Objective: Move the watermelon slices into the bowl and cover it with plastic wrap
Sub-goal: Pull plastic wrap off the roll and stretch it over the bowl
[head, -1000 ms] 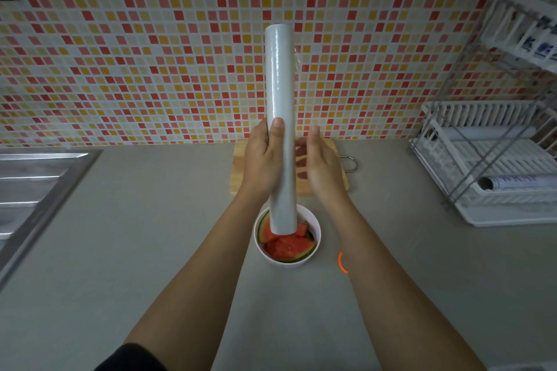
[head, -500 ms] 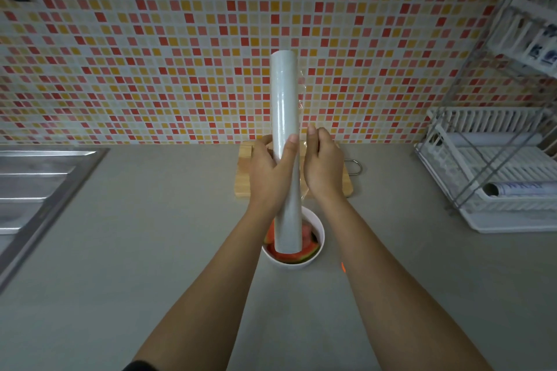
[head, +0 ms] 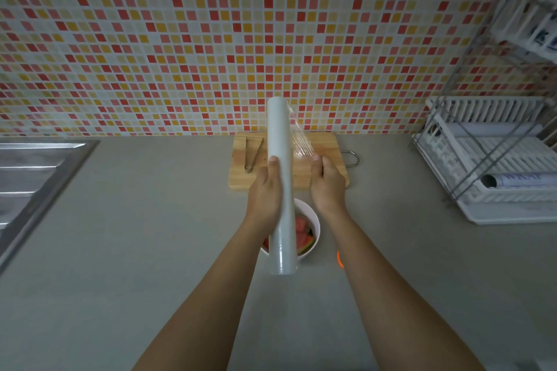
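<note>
My left hand grips a long white roll of plastic wrap, held lengthwise away from me above the counter. To its right, my right hand pinches the loose edge of the clear film, which stretches a short way off the roll. Below the roll sits a white bowl with red watermelon slices inside; the roll and my left wrist hide its left half.
A wooden cutting board with metal tongs lies behind the bowl at the tiled wall. A steel sink is at the left. A white dish rack holding another roll stands at the right.
The roll has tilted lower and nearer the counter. My right hand has moved right, away from the roll, drawing out a strip of film.
</note>
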The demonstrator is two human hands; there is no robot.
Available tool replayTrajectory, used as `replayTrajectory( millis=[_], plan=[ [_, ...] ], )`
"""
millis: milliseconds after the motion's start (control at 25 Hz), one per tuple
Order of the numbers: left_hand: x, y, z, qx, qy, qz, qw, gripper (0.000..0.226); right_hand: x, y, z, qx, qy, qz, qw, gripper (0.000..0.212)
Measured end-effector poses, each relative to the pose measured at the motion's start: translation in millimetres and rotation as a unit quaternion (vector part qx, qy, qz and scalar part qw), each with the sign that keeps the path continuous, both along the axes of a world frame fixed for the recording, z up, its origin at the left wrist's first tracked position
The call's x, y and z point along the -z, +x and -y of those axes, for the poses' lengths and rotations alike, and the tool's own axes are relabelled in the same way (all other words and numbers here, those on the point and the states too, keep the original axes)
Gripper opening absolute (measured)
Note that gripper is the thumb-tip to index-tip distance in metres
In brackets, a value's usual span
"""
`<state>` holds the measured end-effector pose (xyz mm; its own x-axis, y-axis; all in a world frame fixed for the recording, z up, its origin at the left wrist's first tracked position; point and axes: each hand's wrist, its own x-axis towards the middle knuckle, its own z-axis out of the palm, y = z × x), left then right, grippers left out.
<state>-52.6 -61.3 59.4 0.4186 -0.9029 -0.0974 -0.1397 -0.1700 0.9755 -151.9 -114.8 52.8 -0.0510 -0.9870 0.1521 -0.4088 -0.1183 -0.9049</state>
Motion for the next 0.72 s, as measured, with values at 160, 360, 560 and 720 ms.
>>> replayTrajectory(
  millis=[160,360,560,720],
  plan=[
    [11,-3,4,-0.006,0.025,0.067,0.997,0.042,19,-10,-4,0.012,0.012,-0.007,1.0,0.03],
    [26,-5,5,-0.03,0.038,0.066,0.997,0.04,31,-18,-3,0.04,0.027,-0.006,0.999,0.033],
    [32,-8,7,-0.05,0.042,0.084,0.994,0.042,34,-21,0,0.042,0.036,-0.002,0.998,0.031],
    [32,-8,8,-0.021,0.075,0.042,0.996,0.045,36,-25,1,0.037,0.036,-0.011,0.999,0.03]
  ],
)
